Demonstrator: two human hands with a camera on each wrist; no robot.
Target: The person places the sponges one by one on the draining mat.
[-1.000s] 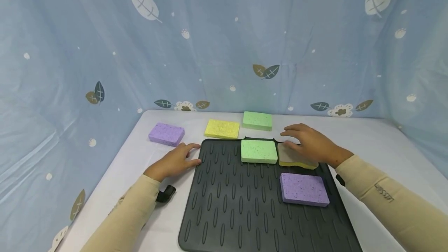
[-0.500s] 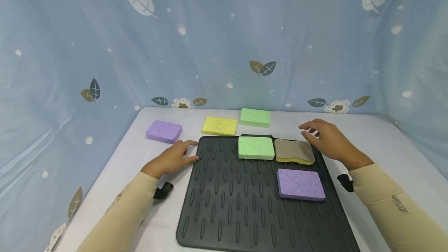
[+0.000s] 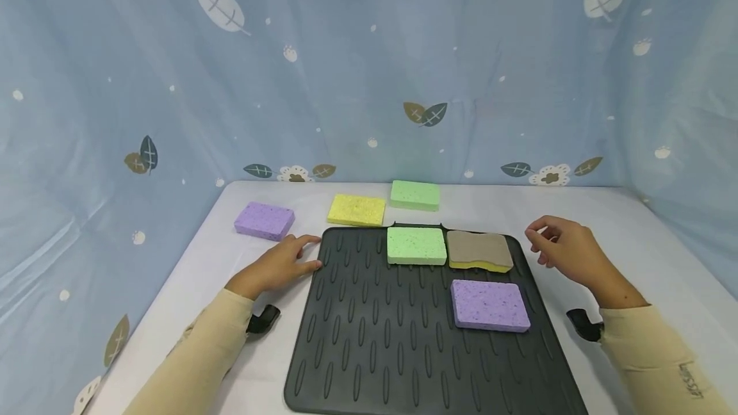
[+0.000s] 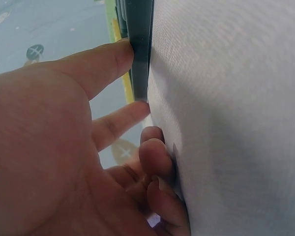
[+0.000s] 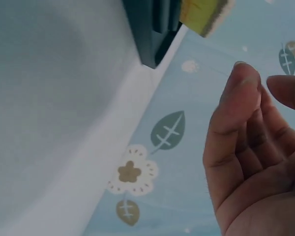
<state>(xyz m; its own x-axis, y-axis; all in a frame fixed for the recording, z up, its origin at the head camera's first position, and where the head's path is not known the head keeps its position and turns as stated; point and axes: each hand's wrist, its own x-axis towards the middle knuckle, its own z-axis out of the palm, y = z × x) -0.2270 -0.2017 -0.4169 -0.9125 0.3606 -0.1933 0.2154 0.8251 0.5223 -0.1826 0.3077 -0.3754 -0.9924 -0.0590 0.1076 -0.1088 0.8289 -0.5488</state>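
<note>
A black ribbed mat [image 3: 392,338] lies on the white table. On it sit a green sponge [image 3: 416,245], a yellow sponge with a brown scrub top [image 3: 479,250] and a purple sponge [image 3: 489,305]. My left hand [image 3: 280,262] rests flat on the table, its thumb against the mat's left edge [image 4: 140,49]. My right hand [image 3: 562,246] hovers just right of the mat with loosely curled fingers and holds nothing; in the right wrist view the scrub sponge [image 5: 206,14] shows at the mat's corner.
Behind the mat lie a purple sponge [image 3: 264,220], a yellow sponge [image 3: 357,210] and a green sponge [image 3: 415,195]. A blue leaf-print curtain [image 3: 369,69] walls the table on three sides. Bare white table [image 3: 634,235] shows right of the mat.
My right hand let go of the scrub sponge and drew back to the right, off the mat. The sponge stays beside the green one. The left hand has not moved.
</note>
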